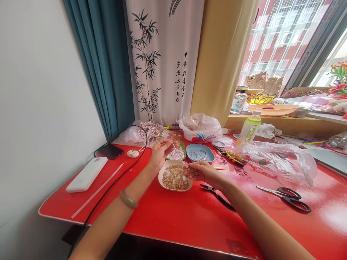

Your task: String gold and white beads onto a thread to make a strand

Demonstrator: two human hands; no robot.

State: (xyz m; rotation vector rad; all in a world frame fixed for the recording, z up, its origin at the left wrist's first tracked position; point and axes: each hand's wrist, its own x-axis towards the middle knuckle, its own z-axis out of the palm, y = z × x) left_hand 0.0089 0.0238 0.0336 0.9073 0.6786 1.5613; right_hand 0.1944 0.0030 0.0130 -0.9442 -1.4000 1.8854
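My left hand (pixel 159 153) pinches one end of a thin strand of small pale beads (pixel 184 164), above the near edge of a green dish (pixel 185 151) of pinkish-white beads (pixel 176 153). Lower and to the right, my right hand (pixel 201 170) has thumb and fingers closed on the same strand; the exact grip points are too small to make out. Below both hands sits a white bowl (pixel 168 186) with many gold beads (pixel 175 177). Behind my right hand is a blue dish (pixel 193 148) with some gold pieces in it.
Black-handled pliers (pixel 217 195) lie beside my right forearm, with scissors (pixel 291 198) farther right. Yellow-handled pliers (pixel 233 158), a plastic bag (pixel 279 162) and a drink bottle (pixel 249 128) are behind. At left, a black cable (pixel 116 178) runs past a white power bank (pixel 86 174) and phone (pixel 111 151).
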